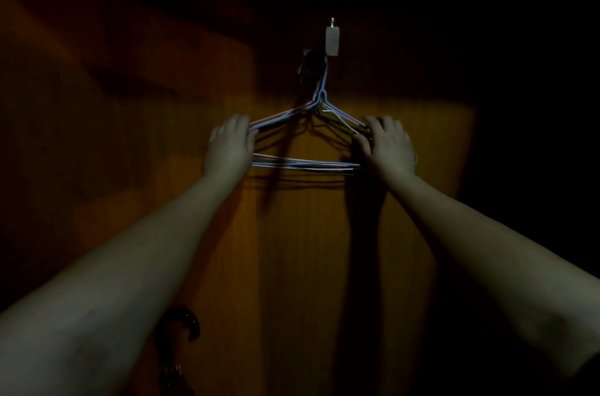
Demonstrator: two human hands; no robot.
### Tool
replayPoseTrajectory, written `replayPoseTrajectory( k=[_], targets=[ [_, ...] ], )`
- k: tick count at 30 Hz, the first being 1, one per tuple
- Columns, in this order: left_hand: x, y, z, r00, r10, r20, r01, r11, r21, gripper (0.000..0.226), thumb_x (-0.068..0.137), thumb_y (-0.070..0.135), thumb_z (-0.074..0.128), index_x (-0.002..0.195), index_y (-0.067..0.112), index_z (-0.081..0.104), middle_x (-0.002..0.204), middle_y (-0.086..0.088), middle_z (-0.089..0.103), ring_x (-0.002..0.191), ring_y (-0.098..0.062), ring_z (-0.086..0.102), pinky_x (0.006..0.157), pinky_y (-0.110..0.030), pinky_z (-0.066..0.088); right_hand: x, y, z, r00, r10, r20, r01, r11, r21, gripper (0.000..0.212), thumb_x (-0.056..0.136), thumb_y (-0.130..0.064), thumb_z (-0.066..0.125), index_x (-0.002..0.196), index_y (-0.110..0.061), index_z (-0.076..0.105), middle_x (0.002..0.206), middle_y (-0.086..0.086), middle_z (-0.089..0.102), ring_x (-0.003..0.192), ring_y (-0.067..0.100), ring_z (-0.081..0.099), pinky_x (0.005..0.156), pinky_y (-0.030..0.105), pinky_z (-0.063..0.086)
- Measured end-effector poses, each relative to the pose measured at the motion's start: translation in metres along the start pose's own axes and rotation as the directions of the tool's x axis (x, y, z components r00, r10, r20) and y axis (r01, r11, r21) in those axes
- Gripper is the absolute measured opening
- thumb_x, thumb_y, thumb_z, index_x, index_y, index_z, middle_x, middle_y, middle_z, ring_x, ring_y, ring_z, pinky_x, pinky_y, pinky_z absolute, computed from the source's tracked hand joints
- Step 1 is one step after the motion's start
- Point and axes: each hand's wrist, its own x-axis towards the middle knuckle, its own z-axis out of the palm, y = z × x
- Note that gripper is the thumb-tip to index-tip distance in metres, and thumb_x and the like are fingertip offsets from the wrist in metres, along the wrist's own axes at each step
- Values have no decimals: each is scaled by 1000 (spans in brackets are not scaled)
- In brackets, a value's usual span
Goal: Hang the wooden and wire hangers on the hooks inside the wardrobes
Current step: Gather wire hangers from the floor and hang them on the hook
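Gripping wire hangers [305, 163], both hands, no writing.

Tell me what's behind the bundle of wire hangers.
Behind the wire hangers is the orange-brown wooden wardrobe panel, crossed by their shadows. The left hand and right hand cover the hangers' ends and the panel there.

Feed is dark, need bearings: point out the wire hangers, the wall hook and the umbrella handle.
wire hangers [305, 164]: head view, on the bottom bars.
wall hook [332, 40]: head view, on its pale plate.
umbrella handle [191, 322]: head view, on the dark curved crook.
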Motion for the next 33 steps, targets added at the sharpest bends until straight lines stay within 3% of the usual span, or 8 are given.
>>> replayPoseTrajectory(
  k=[4,8,14,19,26,33],
  targets=[
    [-1,11,-2,1000,-3,6,2,1000,20,20,102,20,44,100,3,54,104,-16,56,97,-34,52,76,-41,37,-1,-2,2,999,10,-39,-5,993,116,41,102,-37,42,134,-14,52,124,12,53,113,30,47,92,40,38],
    [3,17,-2,997,-70,-13,70,998,3,20,101,19,47,99,2,56,109,-16,54,104,-34,49,79,-46,40,4,-4,0,994,91,-53,-69,943,326,31,102,-30,43,120,-11,61,116,10,55,110,27,47,89,32,36],
    [12,20,-3,993,-115,9,115,993,35,21,100,20,48,101,1,58,111,-18,54,106,-35,49,81,-47,44,13,-8,-6,988,153,2,-144,924,353,23,100,-28,50,100,-7,60,102,8,54,101,24,49,80,27,32],
    [13,25,-5,986,-166,16,165,986,9,23,100,20,48,102,0,59,111,-19,54,109,-34,47,83,-45,42,17,-7,-12,982,180,50,-186,919,347,27,99,-33,50,105,-10,62,99,1,51,99,20,51,81,31,40],
    [6,24,-22,980,-182,79,181,983,20,27,101,20,46,110,2,64,116,-18,54,113,-34,46,90,-47,44,9,-12,-30,976,211,56,-218,917,335,29,98,-30,54,118,-10,60,117,8,58,112,25,53,92,35,42],
    [-25,38,-67,986,-165,18,164,984,71,29,100,21,46,117,3,59,125,-17,53,120,-34,44,98,-47,36,-27,-21,-76,950,306,56,-311,926,214,47,94,-34,58,135,-13,48,138,10,45,131,28,39,107,40,32]
  ],
)
